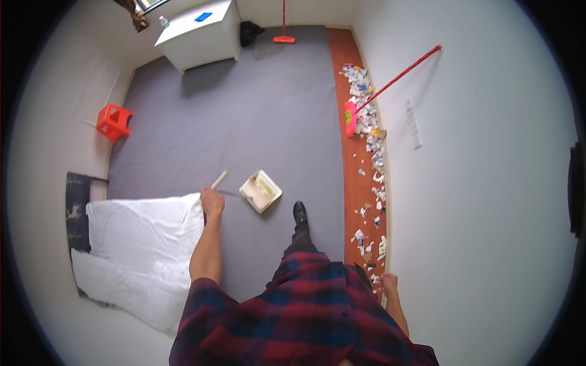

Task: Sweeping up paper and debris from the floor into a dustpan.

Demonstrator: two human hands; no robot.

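Observation:
My left hand (212, 202) is closed around the light-coloured handle of a long-handled dustpan (254, 201), whose green-tipped end sticks out past my fist. The dustpan's cream pan hangs over or rests on the grey carpet ahead of me; which, I cannot tell. Low at my right side is my right hand (389, 281), its fingers curled, with no object visible in it. Scraps of paper (366, 119) lie along the reddish wooden floor strip beside the right wall. A pink broom (350, 119) with a red handle leans on that wall, its head against the scraps.
A bed with white bedding (142, 228) stands close on my left. An orange plastic stool (114, 122) is by the left wall. At the far end are a white cabinet (201, 45), a black bag (249, 34) and a red floor squeegee or broom (284, 40).

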